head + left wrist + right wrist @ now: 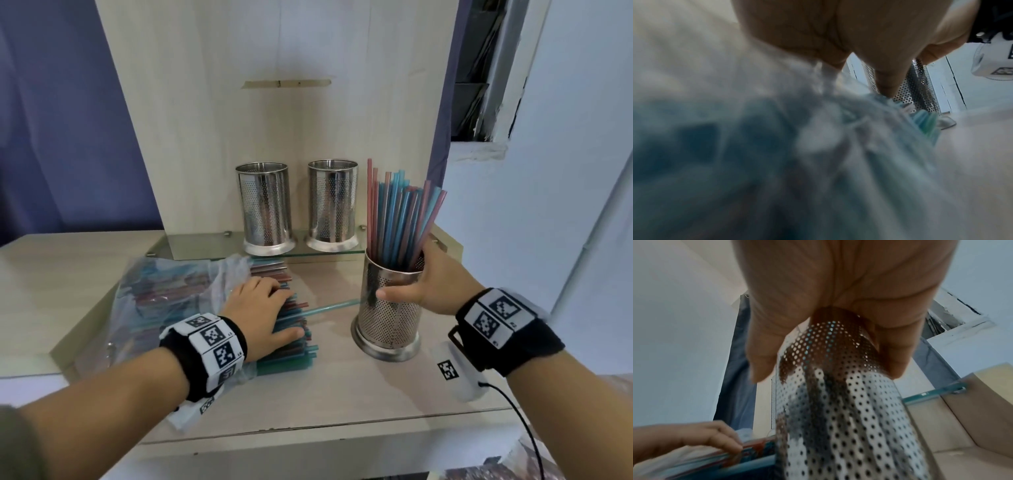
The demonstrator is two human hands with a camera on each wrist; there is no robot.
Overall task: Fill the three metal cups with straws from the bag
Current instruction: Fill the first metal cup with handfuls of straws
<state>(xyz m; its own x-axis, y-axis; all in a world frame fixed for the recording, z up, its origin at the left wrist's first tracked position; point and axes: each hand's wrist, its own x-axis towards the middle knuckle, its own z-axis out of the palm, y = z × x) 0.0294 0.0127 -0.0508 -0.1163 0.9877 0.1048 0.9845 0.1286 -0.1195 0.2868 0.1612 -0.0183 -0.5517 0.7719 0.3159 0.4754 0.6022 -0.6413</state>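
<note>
Two empty perforated metal cups [265, 209] [332, 205] stand on the glass shelf [205, 245] at the back. A third cup [390, 311] stands on the counter in front, holding red and blue straws [400, 219]. My right hand [407, 289] grips this cup near its rim, thumb in front and fingers behind; the right wrist view shows the hand [829, 372] wrapped round the cup's wall [849, 418]. A clear plastic bag [171, 287] lies on the left with a pile of straws [291, 342] sticking out. My left hand [270, 308] sits on that pile, bent fingers over a bunch and thumb along its near side.
A single blue straw [329, 306] pokes from under my left hand toward the front cup. A wooden back panel [274, 120] rises behind the shelf. A white tagged device [455, 373] with a black cable lies beside my right wrist. The counter's front edge [308, 435] is close.
</note>
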